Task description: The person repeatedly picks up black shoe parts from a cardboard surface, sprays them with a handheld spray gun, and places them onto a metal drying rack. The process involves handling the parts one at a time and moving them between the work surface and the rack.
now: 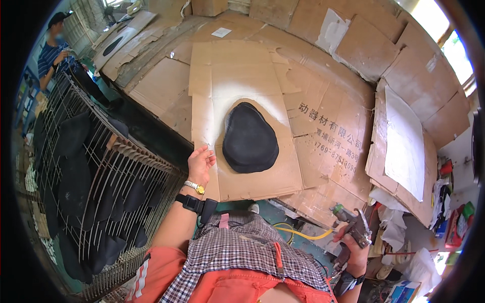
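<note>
A black rounded pad, wider toward its near end, lies flat on a brown cardboard sheet. White overspray marks the cardboard around the far part of the pad. By the sheet's near left edge is my left hand, its fingers loosely bent and apart, with nothing seen in them. Whether the fingertips touch the cardboard I cannot tell. Low on the right, my right hand is wrapped round a metal spray gun, away from the pad. Part of its grip is hidden by the fingers.
On the left stands a wire rack holding several black pads. A yellow hose runs beside the bench toward the spray gun. Cardboard walls rise behind and to the right. Another person stands at the far left.
</note>
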`<state>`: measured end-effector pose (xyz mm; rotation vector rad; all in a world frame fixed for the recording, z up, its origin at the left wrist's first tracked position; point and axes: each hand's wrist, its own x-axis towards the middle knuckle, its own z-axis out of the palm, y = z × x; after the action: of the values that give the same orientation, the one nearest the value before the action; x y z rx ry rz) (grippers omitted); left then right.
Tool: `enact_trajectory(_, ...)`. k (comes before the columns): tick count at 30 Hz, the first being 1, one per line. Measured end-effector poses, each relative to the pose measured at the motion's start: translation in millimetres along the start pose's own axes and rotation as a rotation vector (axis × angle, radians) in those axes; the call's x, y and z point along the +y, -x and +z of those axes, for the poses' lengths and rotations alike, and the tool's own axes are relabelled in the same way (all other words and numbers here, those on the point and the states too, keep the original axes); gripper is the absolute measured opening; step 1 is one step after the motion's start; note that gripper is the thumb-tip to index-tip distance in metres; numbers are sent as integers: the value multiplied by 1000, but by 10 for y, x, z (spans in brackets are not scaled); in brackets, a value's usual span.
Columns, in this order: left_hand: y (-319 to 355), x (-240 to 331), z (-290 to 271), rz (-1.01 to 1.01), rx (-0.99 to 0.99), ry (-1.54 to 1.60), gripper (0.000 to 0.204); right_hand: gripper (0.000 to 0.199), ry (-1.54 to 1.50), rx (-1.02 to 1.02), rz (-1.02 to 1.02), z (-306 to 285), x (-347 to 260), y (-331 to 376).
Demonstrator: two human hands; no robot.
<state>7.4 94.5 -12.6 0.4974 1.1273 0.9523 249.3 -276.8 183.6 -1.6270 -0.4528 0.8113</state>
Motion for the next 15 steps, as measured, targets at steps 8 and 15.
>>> enact_trajectory(8,-365,-365,-29,69,96,-287,26,59,-146,-139,21,154,2,-70)
enact_trajectory(15,-695,-768,195,194,109,-884,33,63,-51,-113,-14,-69,15,-162)
